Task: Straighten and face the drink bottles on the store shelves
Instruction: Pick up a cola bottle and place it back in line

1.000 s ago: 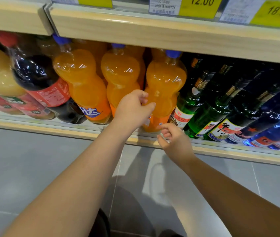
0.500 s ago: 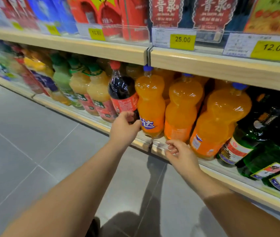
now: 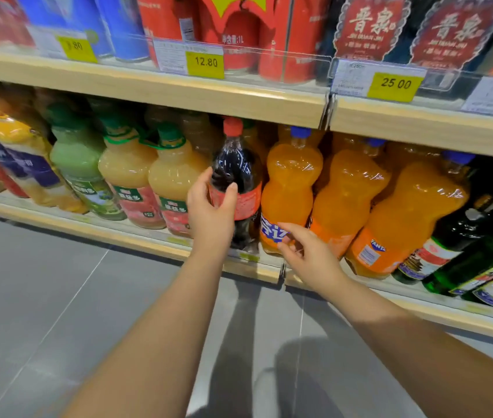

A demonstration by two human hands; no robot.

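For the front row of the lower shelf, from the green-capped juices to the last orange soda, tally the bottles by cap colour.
Green-capped juice bottles: 3
Red-capped dark cola bottle, gripped by the left hand: 1
Blue-capped orange soda bottles: 3
Total: 7

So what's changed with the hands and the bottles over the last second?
The left hand moved left off an orange soda bottle and now grips the dark cola bottle with the red cap and label. The right hand also shifted left, from the rightmost orange bottle's base to the blue-labelled orange soda bottle beside the cola, fingers open at its label. The bottles all stayed upright on the wooden shelf.
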